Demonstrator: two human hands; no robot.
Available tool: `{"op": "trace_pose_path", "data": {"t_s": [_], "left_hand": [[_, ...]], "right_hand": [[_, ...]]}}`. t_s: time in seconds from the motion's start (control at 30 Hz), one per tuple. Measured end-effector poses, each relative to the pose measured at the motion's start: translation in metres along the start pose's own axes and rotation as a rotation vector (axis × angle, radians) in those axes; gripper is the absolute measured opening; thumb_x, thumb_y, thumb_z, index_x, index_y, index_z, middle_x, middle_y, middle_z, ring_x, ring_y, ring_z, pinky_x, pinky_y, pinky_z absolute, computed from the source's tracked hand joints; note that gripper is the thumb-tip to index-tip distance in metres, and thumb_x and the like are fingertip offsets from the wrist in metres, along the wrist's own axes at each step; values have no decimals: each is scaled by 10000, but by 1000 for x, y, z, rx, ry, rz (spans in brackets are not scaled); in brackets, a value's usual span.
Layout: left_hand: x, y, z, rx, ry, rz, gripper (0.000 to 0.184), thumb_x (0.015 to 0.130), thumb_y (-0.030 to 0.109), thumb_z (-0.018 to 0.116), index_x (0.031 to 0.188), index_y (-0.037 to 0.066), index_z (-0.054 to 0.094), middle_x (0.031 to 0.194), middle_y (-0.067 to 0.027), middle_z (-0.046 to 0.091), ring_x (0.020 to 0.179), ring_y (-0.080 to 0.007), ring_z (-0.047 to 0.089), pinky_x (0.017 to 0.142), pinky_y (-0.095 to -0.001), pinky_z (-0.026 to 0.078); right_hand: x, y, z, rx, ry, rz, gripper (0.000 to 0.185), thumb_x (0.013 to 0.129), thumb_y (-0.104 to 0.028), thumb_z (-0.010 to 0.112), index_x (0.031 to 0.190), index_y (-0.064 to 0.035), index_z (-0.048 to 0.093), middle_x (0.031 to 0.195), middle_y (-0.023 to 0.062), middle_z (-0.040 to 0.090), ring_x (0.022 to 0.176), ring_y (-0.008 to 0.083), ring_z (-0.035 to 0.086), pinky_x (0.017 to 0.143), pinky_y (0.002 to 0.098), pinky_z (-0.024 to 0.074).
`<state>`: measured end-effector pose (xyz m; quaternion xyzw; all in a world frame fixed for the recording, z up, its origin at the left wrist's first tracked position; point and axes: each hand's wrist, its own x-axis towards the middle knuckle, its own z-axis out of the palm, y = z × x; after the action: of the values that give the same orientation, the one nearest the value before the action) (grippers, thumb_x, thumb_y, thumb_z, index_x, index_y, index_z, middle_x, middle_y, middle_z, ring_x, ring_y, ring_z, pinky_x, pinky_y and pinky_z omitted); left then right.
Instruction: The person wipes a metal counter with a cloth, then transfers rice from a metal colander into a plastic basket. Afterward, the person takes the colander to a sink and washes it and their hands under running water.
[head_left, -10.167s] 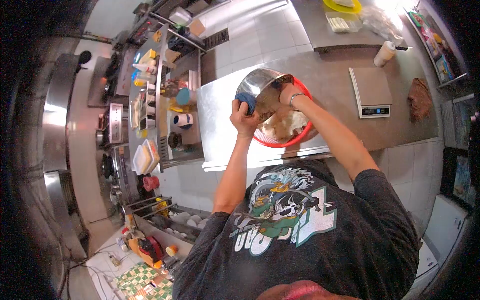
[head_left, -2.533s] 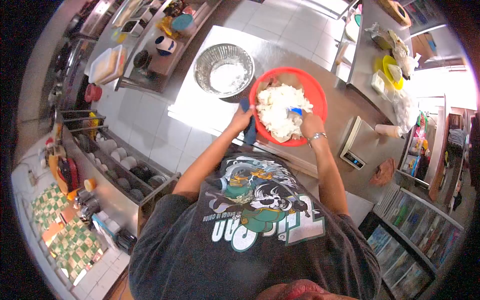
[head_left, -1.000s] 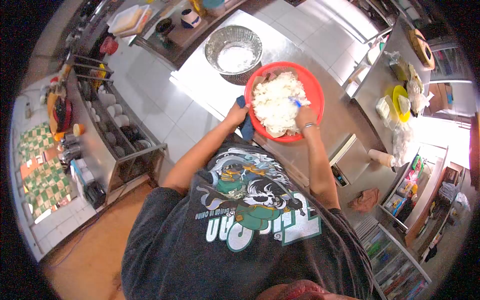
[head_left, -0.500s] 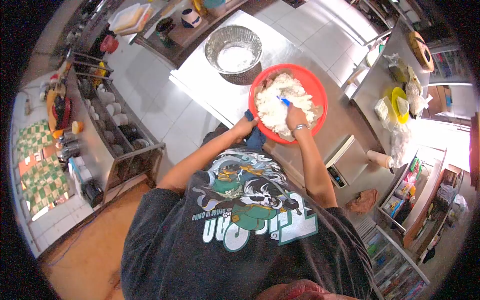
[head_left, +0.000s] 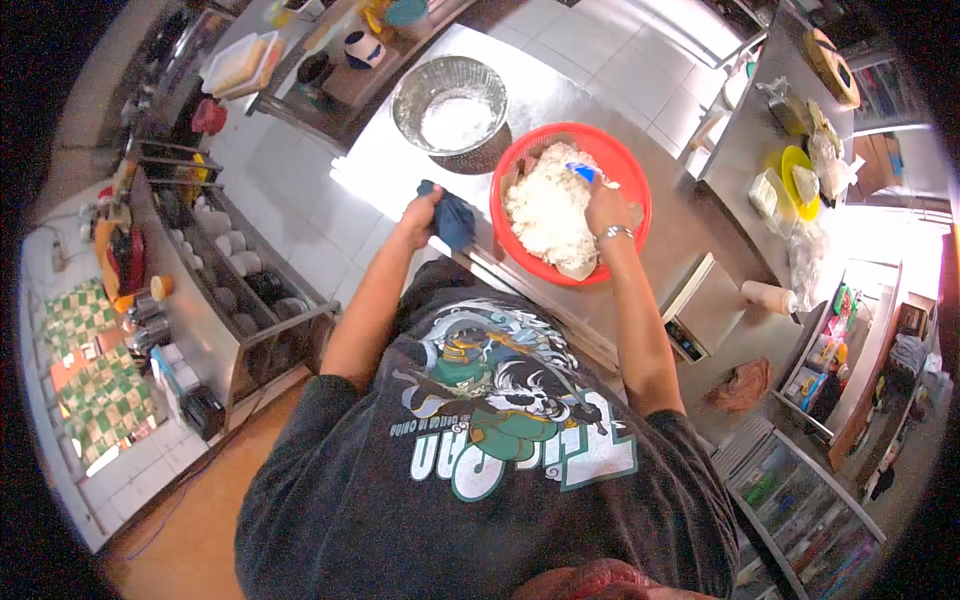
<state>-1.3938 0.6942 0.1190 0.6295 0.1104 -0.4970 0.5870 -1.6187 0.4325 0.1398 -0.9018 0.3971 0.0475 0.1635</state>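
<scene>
My right hand is closed on a blue-handled utensil; the rest of it is too small to make out, though it looks like a rice paddle. It is over white, clumpy food that looks like cooked rice. That food fills a round red plastic basin with a brownish lining. My left hand grips a dark blue cloth at the table's near edge, apart from the basin. Behind them stands a metal perforated bowl with white residue inside.
Basin and bowl rest on a steel table. A kitchen scale sits to the right. On the right-hand counter are a yellow plate and plastic bags. A rack of cups stands at left.
My left hand has left the basin's rim and moved left with the cloth. My right hand has shifted slightly up and right, toward the basin's far right side, with the blue utensil.
</scene>
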Motion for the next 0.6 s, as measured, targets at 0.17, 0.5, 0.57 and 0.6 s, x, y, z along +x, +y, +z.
{"op": "trace_pose_path", "data": {"t_s": [0.17,0.5,0.57,0.6], "left_hand": [[41,40,-11,-205,56,50,343,1026,347,444,1098,31,556,980,-106,654,892,-261,649,849,-464,524],[103,95,-33,-132,118,68,299,914,343,518,1078,95,554,954,-67,625,884,-241,621,796,-515,513],[92,112,-30,-65,173,53,326,884,384,519,1070,119,558,955,-61,621,898,-239,612,792,-566,483],[104,113,-41,-103,87,-2,393,869,422,534,1112,113,552,939,-73,605,947,-267,568,830,-565,460]], "right_hand": [[21,7,30,-49,-106,-33,322,884,-68,445,1172,2,571,900,242,677,845,376,681,750,518,538],[-87,18,19,43,-129,100,434,905,-113,464,1329,-46,525,861,276,660,794,421,660,697,529,513],[-103,0,-25,44,-116,184,448,893,-126,513,1337,-68,532,877,289,648,795,414,656,679,519,503],[-113,-5,-45,136,-64,195,442,894,-129,524,1331,-73,539,873,291,640,792,416,651,677,513,500]]}}
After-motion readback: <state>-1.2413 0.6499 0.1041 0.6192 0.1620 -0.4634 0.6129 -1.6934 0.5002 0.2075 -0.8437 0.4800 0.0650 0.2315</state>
